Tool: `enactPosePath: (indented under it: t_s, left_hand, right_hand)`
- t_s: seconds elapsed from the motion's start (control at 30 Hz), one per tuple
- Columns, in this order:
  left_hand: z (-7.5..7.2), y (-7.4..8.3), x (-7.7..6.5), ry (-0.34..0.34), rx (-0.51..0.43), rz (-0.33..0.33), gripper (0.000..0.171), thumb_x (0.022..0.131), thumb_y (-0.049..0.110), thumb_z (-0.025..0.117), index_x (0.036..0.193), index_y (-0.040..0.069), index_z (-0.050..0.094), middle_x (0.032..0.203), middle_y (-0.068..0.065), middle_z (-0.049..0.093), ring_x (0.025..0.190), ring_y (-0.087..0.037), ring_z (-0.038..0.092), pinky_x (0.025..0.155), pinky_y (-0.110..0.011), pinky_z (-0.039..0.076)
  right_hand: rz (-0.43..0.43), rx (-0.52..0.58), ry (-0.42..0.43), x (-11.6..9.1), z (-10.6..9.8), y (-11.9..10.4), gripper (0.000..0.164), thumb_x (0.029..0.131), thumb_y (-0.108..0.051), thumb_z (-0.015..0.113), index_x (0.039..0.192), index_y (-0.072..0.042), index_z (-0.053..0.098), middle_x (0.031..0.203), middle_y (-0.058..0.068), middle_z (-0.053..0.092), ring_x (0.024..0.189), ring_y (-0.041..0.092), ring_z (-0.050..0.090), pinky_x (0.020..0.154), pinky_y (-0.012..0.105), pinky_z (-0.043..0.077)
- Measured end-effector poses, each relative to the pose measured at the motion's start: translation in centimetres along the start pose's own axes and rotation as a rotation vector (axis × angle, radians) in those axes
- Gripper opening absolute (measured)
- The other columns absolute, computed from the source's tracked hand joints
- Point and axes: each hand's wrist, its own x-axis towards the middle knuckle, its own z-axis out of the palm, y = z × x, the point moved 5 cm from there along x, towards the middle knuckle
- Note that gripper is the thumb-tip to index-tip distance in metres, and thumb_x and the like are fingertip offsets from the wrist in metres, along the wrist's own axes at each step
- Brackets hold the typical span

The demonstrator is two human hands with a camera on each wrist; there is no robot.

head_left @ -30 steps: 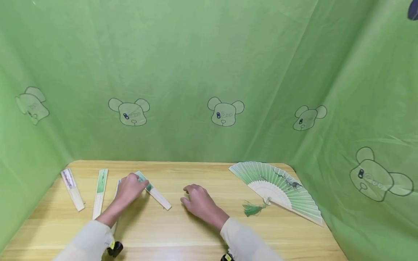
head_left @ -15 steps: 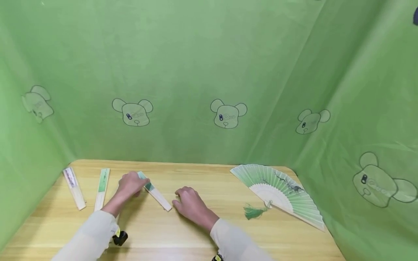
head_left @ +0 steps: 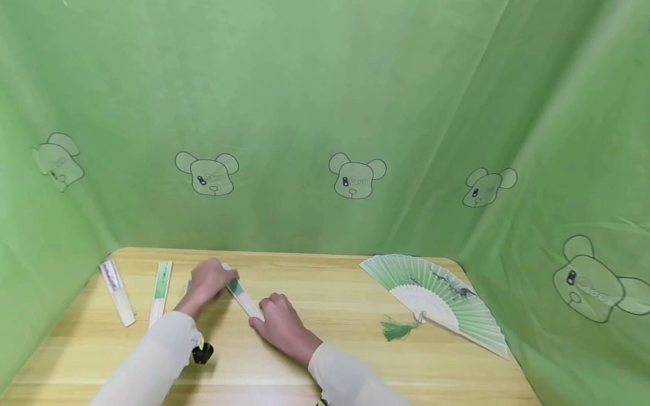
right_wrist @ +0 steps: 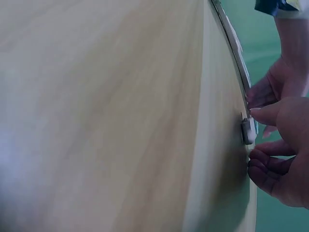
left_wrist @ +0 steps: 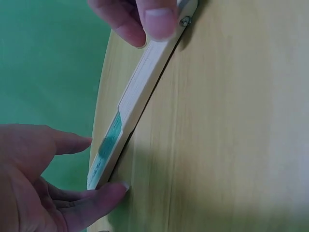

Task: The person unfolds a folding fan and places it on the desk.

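A folded hand fan (head_left: 246, 300) with pale ribs and a green cloth end lies slanted between my two hands. My left hand (head_left: 210, 283) is at its green far end, thumb and fingers to either side, as the left wrist view shows on the fan (left_wrist: 140, 89). My right hand (head_left: 285, 328) pinches the near end by the rivet (left_wrist: 185, 21), its thumb on one side and fingers on the other. In the right wrist view, the right hand (right_wrist: 287, 150) partly hides the left hand behind it.
Left of my hands lie a folded fan with green cloth (head_left: 162, 282) and another with purple print (head_left: 116, 293). A blue-tipped fan (head_left: 188, 285) is mostly covered by my left arm. At right, a green fan (head_left: 406, 297) lies spread with its tassel (head_left: 396, 329). Green curtain surrounds the table.
My right hand has come left onto the fan's rivet end and pinches it. The left hand has shifted slightly right, and the fan has moved a little right with it.
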Motion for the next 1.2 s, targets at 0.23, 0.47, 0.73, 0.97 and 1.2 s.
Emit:
enactPosePath:
  t_s: [0.23, 0.47, 0.73, 0.97, 1.2]
  left_hand:
    - [-0.1, 0.5, 0.7, 0.058, 0.059, 0.036, 0.039, 0.086, 0.029, 0.077, 0.061, 0.015, 0.05, 0.053, 0.003, 0.046, 0.047, -0.014, 0.044, 0.042, -0.023, 0.039]
    - [0.0, 0.6, 1.3, 0.075, 0.081, 0.037, 0.037, 0.081, 0.022, 0.078, 0.058, 0.015, 0.051, 0.055, 0.003, 0.043, 0.054, -0.016, 0.044, 0.046, -0.023, 0.038]
    - [0.3, 0.4, 1.1, 0.077, 0.006, 0.013, 0.031, 0.082, 0.02, 0.08, 0.061, 0.012, 0.058, 0.051, 0.004, 0.045, 0.048, -0.013, 0.043, 0.041, -0.021, 0.039]
    - [0.7, 0.4, 1.2, 0.086, -0.072, -0.035, 0.034, 0.084, 0.023, 0.079, 0.061, 0.014, 0.056, 0.049, 0.004, 0.049, 0.042, -0.011, 0.046, 0.038, -0.021, 0.041]
    - [0.9, 0.3, 1.2, 0.114, -0.124, -0.044, 0.029, 0.083, 0.019, 0.077, 0.062, 0.011, 0.058, 0.049, 0.0, 0.056, 0.036, -0.011, 0.05, 0.033, -0.021, 0.048]
  right_hand:
    - [-0.026, -0.032, 0.018, 0.2, 0.1, -0.5, 0.023, 0.09, -0.027, 0.08, 0.093, -0.004, 0.078, 0.08, 0.005, 0.066, 0.072, 0.012, 0.055, 0.057, 0.016, 0.051]
    - [-0.067, -0.037, 0.055, 0.3, 0.1, -0.8, 0.016, 0.089, -0.02, 0.079, 0.088, -0.004, 0.077, 0.075, 0.003, 0.063, 0.066, 0.01, 0.052, 0.052, 0.015, 0.049]
    - [-0.092, -0.056, 0.043, 0.3, 0.5, -1.2, 0.015, 0.088, -0.02, 0.078, 0.085, -0.005, 0.076, 0.074, 0.003, 0.063, 0.066, 0.011, 0.052, 0.051, 0.015, 0.046]
    - [-0.073, -0.018, 0.041, 0.4, 0.4, -1.4, 0.015, 0.084, -0.019, 0.08, 0.08, -0.006, 0.073, 0.07, 0.001, 0.06, 0.061, 0.008, 0.046, 0.047, 0.012, 0.04]
    - [-0.006, 0.032, -0.013, 0.8, 0.8, -1.4, 0.016, 0.081, -0.017, 0.081, 0.075, -0.008, 0.068, 0.066, -0.001, 0.054, 0.058, 0.007, 0.043, 0.043, 0.011, 0.037]
